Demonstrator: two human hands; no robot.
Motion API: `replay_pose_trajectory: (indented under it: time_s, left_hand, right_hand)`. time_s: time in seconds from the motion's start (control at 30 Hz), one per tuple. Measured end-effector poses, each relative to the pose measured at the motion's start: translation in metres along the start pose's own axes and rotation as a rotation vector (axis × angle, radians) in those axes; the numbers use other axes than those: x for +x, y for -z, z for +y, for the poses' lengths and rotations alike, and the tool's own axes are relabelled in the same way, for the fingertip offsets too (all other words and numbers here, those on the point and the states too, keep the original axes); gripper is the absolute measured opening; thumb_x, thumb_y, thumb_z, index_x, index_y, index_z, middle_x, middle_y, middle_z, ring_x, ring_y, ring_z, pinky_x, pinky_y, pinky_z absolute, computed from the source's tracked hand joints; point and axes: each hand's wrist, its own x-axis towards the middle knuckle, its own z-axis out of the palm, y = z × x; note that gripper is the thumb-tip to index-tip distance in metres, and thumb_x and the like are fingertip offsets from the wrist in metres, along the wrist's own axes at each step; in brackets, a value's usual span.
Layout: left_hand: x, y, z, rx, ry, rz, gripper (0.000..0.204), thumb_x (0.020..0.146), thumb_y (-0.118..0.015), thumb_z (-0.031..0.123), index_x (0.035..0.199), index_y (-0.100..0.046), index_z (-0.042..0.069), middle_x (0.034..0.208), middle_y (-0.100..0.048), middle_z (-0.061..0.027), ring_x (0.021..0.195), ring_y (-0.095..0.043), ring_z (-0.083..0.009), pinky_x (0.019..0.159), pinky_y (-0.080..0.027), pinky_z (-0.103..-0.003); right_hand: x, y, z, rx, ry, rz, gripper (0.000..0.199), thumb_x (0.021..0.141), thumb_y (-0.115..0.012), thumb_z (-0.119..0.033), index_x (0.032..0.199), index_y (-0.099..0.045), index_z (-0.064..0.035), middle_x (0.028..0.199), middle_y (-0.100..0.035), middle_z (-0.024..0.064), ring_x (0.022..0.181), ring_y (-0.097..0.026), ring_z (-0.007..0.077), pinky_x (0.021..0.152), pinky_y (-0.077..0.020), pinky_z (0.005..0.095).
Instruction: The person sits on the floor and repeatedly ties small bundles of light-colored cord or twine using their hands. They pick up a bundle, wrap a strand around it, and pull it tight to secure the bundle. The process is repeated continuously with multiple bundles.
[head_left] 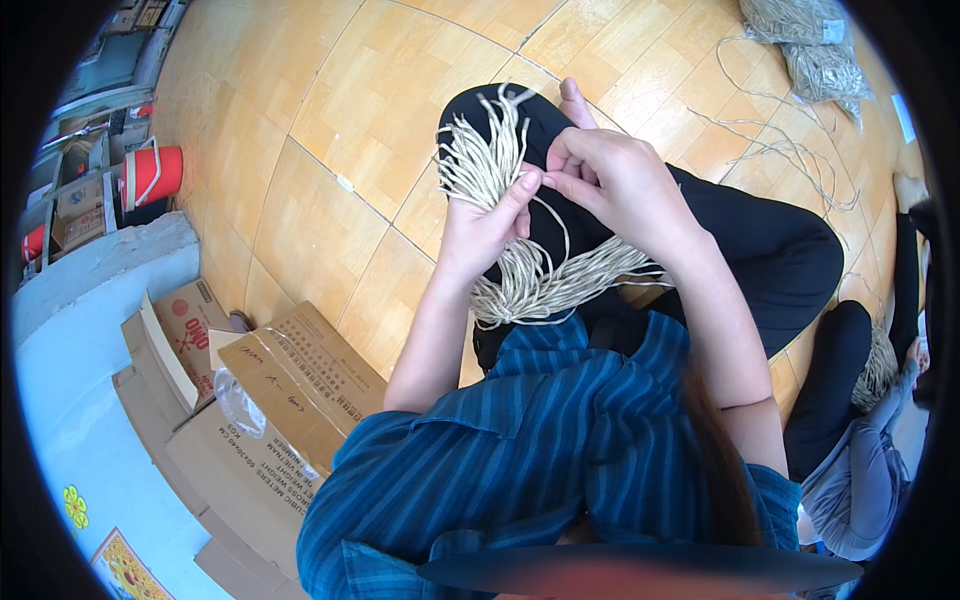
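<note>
- Left hand [482, 232] closed around a thick bundle of pale beige twine strands [500, 215], fingers wrapped about its middle, thumb up against the right hand.
- Bundle held over the lap of black trousers [760, 250]; cut ends fanning upward above the left hand, the rest trailing down and to the right across the thigh.
- Right hand [610, 175] just beside the left, touching it; fingers pinched narrow on one thin single beige strand [556, 222] that loops down out of the bundle.
- Blue striped shirt [520, 450] filling the lower middle, both bare forearms rising from it.
- Seated on a light wooden parquet floor [330, 110], a bare foot showing beyond the knee.
- More loose beige twine [790, 150] scattered on the floor at upper right, near two packed hanks of the same twine [815, 45].
- Flattened brown cardboard boxes [290, 385] lying at lower left, close by the left elbow.
- Red cylindrical container with a white handle [155, 175] standing at far left, well apart.
- Another person in grey sleeves and dark trousers [860, 430] sitting at the right edge with a similar twine bundle.
</note>
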Motion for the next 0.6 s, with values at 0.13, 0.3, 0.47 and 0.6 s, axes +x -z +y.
replay_pose_trajectory:
  time_s: [0.13, 0.3, 0.47, 0.6]
  left_hand:
    - [0.000, 0.001, -0.002, -0.007, -0.022, -0.017, 0.019, 0.091, -0.066, 0.023, 0.092, -0.062, 0.005, 0.063, -0.055, 0.0029, 0.047, -0.048, -0.0040, 0.040, -0.033, -0.018]
    - [-0.001, -0.002, 0.000, -0.074, -0.068, 0.027, 0.019, 0.092, -0.065, 0.021, 0.081, -0.057, 0.007, 0.063, -0.052, 0.0042, 0.049, -0.045, -0.0030, 0.042, -0.033, -0.018]
    - [-0.007, -0.023, -0.010, -0.024, -0.267, 0.346, 0.015, 0.092, -0.063, 0.011, 0.080, -0.055, 0.007, 0.069, -0.051, 0.0056, 0.059, -0.044, -0.0016, 0.049, -0.034, -0.019]
    - [-0.008, -0.029, -0.023, 0.056, -0.327, 0.393, 0.006, 0.090, -0.064, 0.004, 0.087, -0.059, 0.003, 0.077, -0.057, 0.0021, 0.067, -0.050, -0.0040, 0.059, -0.041, -0.020]
  right_hand:
    - [-0.001, -0.006, 0.001, 0.018, 0.066, -0.075, 0.012, 0.088, -0.062, -0.013, 0.081, -0.059, -0.0039, 0.060, -0.055, 0.0082, 0.055, -0.054, 0.0231, 0.089, -0.0383, 0.0413]
    - [-0.011, -0.026, -0.002, 0.560, -0.086, -0.192, 0.019, 0.091, -0.061, -0.013, 0.076, -0.057, -0.0015, 0.061, -0.054, 0.0007, 0.055, -0.046, 0.0054, 0.052, -0.0374, 0.0242]
    - [-0.032, -0.055, -0.011, 0.785, -0.234, -0.046, 0.024, 0.093, -0.059, -0.013, 0.072, -0.051, -0.0046, 0.060, -0.043, -0.0068, 0.057, -0.035, 0.0008, 0.049, -0.0285, 0.0210]
    - [-0.055, -0.061, -0.017, 0.865, -0.235, 0.048, 0.020, 0.094, -0.056, -0.012, 0.076, -0.050, -0.0042, 0.066, -0.043, -0.0057, 0.062, -0.036, 0.0013, 0.054, -0.0297, 0.0197]
